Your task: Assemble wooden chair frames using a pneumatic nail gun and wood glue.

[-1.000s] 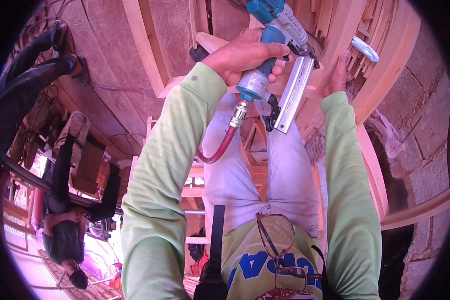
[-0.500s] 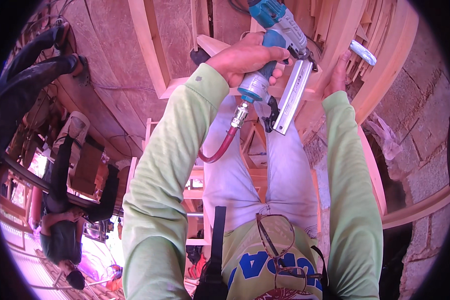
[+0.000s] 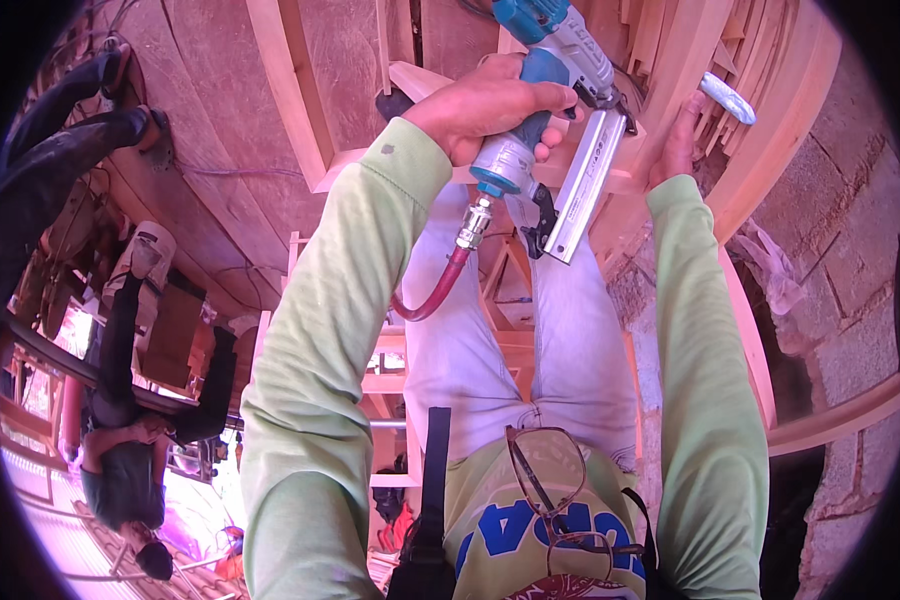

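Your left hand grips the blue nail gun.
Your right hand lies open, flat against the wooden beam.

We see a nail gun of glossy blue plastic and smooth grey metal, a shiny red rubber hose, bare matt wood beams, rough block wall.
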The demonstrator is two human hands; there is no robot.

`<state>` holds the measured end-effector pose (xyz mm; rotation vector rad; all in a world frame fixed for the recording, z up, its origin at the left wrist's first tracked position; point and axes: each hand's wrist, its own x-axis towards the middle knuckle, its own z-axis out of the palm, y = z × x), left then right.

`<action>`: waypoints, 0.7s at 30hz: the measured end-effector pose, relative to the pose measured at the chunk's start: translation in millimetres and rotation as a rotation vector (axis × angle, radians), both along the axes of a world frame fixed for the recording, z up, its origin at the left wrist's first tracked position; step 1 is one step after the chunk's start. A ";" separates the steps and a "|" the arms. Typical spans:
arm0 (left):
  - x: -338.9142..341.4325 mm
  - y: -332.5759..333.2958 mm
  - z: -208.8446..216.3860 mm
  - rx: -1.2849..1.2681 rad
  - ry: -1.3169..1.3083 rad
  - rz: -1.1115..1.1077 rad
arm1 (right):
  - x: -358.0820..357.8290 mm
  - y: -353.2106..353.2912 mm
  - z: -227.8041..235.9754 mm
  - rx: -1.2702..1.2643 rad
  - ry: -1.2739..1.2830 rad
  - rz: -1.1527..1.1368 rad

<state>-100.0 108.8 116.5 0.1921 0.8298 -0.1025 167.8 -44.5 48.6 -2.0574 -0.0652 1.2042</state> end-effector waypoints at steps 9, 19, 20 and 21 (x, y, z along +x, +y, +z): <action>4.3 5.2 -3.0 0.019 -0.005 -0.043 | 0.2 0.7 -5.5 -0.024 -0.093 -0.103; 8.8 9.1 -14.0 -0.012 -0.035 -0.083 | 4.0 -3.1 -6.8 -0.056 -0.094 -0.115; 9.0 9.8 -14.9 -0.026 -0.049 -0.088 | 5.1 -4.0 -5.5 -0.067 -0.082 -0.111; 8.0 10.9 -17.4 -0.037 -0.059 -0.093 | 2.5 -1.1 -4.3 -0.075 -0.066 -0.106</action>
